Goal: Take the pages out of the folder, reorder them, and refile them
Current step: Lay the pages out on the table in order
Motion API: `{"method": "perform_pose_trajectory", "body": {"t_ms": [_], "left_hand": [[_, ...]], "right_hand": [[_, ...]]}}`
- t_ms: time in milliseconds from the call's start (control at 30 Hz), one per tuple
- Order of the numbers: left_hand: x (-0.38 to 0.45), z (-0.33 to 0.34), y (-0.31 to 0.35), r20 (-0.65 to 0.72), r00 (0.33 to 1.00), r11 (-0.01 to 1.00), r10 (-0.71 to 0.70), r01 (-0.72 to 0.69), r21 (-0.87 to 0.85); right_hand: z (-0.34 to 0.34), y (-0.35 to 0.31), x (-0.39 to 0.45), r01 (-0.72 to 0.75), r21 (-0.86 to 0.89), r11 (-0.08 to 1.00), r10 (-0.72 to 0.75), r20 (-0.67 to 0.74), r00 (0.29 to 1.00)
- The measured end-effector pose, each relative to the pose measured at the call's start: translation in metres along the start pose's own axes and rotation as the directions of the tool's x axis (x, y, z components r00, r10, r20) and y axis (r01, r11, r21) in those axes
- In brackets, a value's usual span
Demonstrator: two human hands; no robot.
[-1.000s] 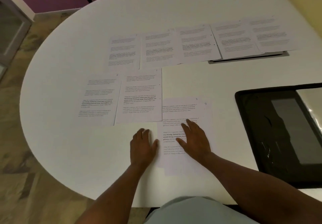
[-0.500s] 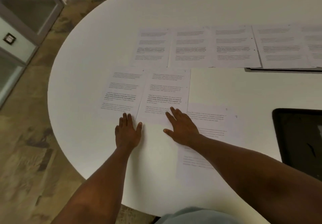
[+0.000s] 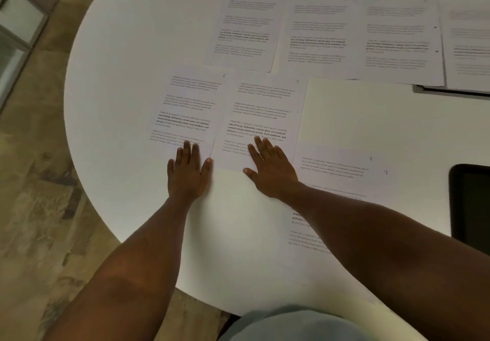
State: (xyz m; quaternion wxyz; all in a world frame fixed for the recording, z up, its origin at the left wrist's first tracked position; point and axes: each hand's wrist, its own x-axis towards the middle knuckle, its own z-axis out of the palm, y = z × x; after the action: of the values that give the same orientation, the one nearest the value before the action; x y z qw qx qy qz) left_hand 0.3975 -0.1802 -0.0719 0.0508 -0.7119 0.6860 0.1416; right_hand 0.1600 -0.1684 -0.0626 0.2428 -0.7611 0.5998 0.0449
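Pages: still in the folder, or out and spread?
Out and spread: the pages lie flat in rows on the table, both hands flat on two.

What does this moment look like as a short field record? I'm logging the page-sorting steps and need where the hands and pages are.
surface: white rounded table
far row: printed pages side by side, rightmost ones overlapping a dark flat edge
near row: left page and middle page, edges meeting
near stack: pages under the right forearm
left hand: flat, fingertips on the left page's bottom edge
right hand: flat, fingers on the middle page's lower part
right edge: black tray-like object, partly cut off
pages held: none
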Motion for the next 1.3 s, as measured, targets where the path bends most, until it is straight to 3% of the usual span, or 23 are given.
{"method": "perform_pose_trajectory", "body": {"t_ms": [333, 667, 867, 967, 1100, 1300], "left_hand": [[0.012, -0.009, -0.04, -0.01, 0.993, 0.989, -0.117, 0.116, -0.09], [0.052, -0.03, -0.076, 0.011, 0.992, 0.982, -0.128, 0.128, -0.141], [0.053, -0.028, -0.068, -0.081, 0.984, 0.965, -0.158, 0.136, -0.225], [0.035, -0.019, -0.043, -0.193, 0.97, 0.958, -0.147, 0.09, -0.274], [-0.004, 0.002, 0.012, -0.258, 0.966, 0.96, -0.012, -0.061, -0.272], [-0.081, 0.025, 0.104, -0.218, 0.949, 0.938, 0.229, -0.275, -0.21]], "right_hand": [[-0.003, -0.039, 0.029, 0.03, 0.032, 0.999, -0.031, 0.06, 0.998], [-0.02, -0.071, 0.068, 0.036, 0.062, 0.997, -0.042, 0.098, 0.994], [-0.024, -0.072, 0.058, 0.068, 0.145, 0.987, -0.062, -0.041, 0.997], [-0.017, -0.055, 0.031, 0.034, 0.237, 0.971, 0.01, -0.184, 0.983], [0.003, -0.01, -0.032, -0.058, 0.285, 0.957, 0.18, -0.425, 0.887], [0.018, 0.05, -0.127, -0.331, 0.348, 0.877, 0.465, -0.438, 0.769]]}}
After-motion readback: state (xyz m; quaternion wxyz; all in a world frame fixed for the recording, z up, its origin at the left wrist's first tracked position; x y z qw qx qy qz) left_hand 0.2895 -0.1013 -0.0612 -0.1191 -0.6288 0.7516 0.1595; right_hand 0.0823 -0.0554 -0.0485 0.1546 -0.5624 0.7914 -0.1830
